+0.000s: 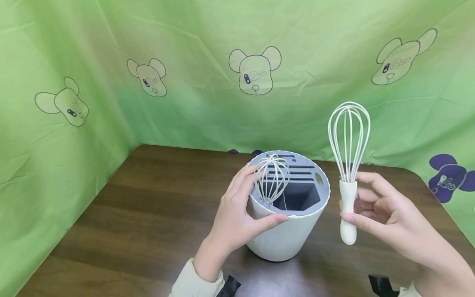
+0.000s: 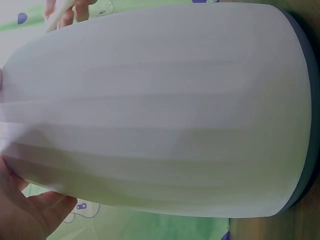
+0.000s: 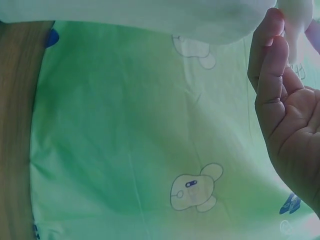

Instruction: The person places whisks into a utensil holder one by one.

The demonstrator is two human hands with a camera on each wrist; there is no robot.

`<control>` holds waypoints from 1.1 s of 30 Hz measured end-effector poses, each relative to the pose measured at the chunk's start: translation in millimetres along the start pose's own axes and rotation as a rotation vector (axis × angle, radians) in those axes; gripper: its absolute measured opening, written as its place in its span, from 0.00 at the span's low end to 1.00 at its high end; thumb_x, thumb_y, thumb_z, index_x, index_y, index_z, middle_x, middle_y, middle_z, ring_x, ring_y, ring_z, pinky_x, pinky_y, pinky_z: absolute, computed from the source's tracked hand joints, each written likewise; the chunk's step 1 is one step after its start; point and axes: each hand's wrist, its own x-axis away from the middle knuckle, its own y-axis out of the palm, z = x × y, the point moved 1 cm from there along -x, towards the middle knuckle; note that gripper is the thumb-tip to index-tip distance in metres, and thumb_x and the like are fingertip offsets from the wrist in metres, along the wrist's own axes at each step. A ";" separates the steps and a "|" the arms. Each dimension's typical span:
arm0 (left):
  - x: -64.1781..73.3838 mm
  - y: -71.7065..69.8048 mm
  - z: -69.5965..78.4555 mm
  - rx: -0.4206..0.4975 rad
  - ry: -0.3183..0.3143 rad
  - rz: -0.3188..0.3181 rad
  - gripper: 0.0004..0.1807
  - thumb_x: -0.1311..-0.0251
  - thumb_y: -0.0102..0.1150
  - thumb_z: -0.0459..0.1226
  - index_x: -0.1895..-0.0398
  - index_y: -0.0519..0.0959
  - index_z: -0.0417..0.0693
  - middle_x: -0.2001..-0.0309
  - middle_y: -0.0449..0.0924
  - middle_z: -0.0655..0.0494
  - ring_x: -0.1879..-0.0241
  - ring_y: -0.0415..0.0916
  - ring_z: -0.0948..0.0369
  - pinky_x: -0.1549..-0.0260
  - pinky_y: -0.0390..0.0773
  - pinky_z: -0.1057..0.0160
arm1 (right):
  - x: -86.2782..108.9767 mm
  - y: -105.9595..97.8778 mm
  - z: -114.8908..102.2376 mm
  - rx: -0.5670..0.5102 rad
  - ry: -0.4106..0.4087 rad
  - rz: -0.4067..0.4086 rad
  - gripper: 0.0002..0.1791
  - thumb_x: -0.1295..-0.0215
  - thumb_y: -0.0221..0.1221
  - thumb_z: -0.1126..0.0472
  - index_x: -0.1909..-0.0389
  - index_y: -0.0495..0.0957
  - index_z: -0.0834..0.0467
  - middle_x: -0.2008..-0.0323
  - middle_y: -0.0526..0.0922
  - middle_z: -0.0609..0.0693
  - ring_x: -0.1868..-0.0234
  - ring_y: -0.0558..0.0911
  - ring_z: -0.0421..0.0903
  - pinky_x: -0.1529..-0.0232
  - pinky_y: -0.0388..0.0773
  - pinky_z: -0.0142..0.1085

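Note:
A white utensil holder (image 1: 285,237) with a grey slotted top stands upright on the table. My left hand (image 1: 237,210) grips it at the upper left, thumb across the front below the rim and fingers at the far side. Inside the holder is a whisk (image 1: 272,178), only its wire head showing above the top, right beside my left fingertips. To the right of the holder, my right hand (image 1: 384,210) holds a second whisk (image 1: 348,206) upright by its white handle, wires upward. In the left wrist view the holder's ribbed wall (image 2: 165,110) fills most of the picture.
The brown wooden table (image 1: 148,222) runs under everything. A green cloth (image 1: 193,82) printed with bear heads hangs behind and along the left side. The holder's top has narrow slots (image 1: 297,173) and a large compartment (image 1: 300,194) toward the front.

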 end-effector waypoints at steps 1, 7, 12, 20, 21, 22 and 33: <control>-0.4 -0.2 0.1 0.001 -0.001 -0.001 0.46 0.58 0.78 0.54 0.32 0.70 0.56 0.29 0.64 0.65 0.26 0.59 0.63 0.34 0.71 0.53 | -1.5 0.8 0.4 -0.039 -0.029 -0.007 0.39 0.52 0.51 0.94 0.36 0.56 0.78 0.61 0.84 0.55 0.63 0.85 0.46 0.63 0.82 0.32; -0.3 0.5 1.4 0.008 -0.006 -0.006 0.46 0.57 0.78 0.53 0.32 0.70 0.55 0.29 0.64 0.65 0.26 0.59 0.63 0.34 0.71 0.52 | -9.3 7.5 -5.5 -0.083 -0.069 -0.002 0.39 0.52 0.50 0.95 0.35 0.54 0.79 0.60 0.84 0.56 0.63 0.84 0.46 0.63 0.82 0.33; 0.5 0.5 1.5 0.009 -0.014 -0.004 0.46 0.57 0.78 0.54 0.32 0.70 0.55 0.28 0.64 0.65 0.26 0.59 0.62 0.34 0.72 0.51 | -16.6 12.7 -10.7 -0.104 -0.076 0.010 0.38 0.51 0.49 0.95 0.36 0.55 0.79 0.59 0.84 0.58 0.62 0.85 0.48 0.64 0.82 0.34; 0.5 0.1 0.9 -0.011 -0.025 -0.005 0.47 0.58 0.78 0.54 0.32 0.70 0.56 0.28 0.64 0.64 0.26 0.58 0.62 0.34 0.71 0.49 | -26.4 19.9 -12.3 -0.178 -0.153 0.040 0.39 0.52 0.49 0.95 0.35 0.56 0.79 0.59 0.85 0.59 0.61 0.86 0.47 0.64 0.84 0.33; 0.5 0.0 0.8 -0.011 -0.027 -0.005 0.47 0.58 0.78 0.54 0.32 0.70 0.56 0.28 0.64 0.64 0.26 0.58 0.62 0.34 0.71 0.49 | -28.1 21.0 -12.6 -0.187 -0.164 0.043 0.39 0.53 0.49 0.95 0.35 0.55 0.80 0.59 0.85 0.60 0.61 0.86 0.48 0.64 0.84 0.33; 0.5 0.0 0.7 -0.012 -0.030 -0.006 0.46 0.58 0.78 0.54 0.32 0.70 0.56 0.28 0.64 0.65 0.26 0.58 0.62 0.34 0.71 0.49 | -29.7 22.0 -13.2 -0.186 -0.169 0.049 0.39 0.53 0.49 0.95 0.35 0.55 0.80 0.59 0.85 0.60 0.61 0.86 0.48 0.64 0.84 0.33; 0.2 0.1 1.1 -0.014 -0.014 0.001 0.46 0.59 0.79 0.53 0.33 0.71 0.55 0.29 0.65 0.64 0.26 0.60 0.62 0.35 0.72 0.51 | -45.5 30.4 -20.1 -0.188 -0.175 0.132 0.39 0.53 0.49 0.95 0.35 0.57 0.79 0.61 0.86 0.62 0.61 0.86 0.49 0.63 0.85 0.34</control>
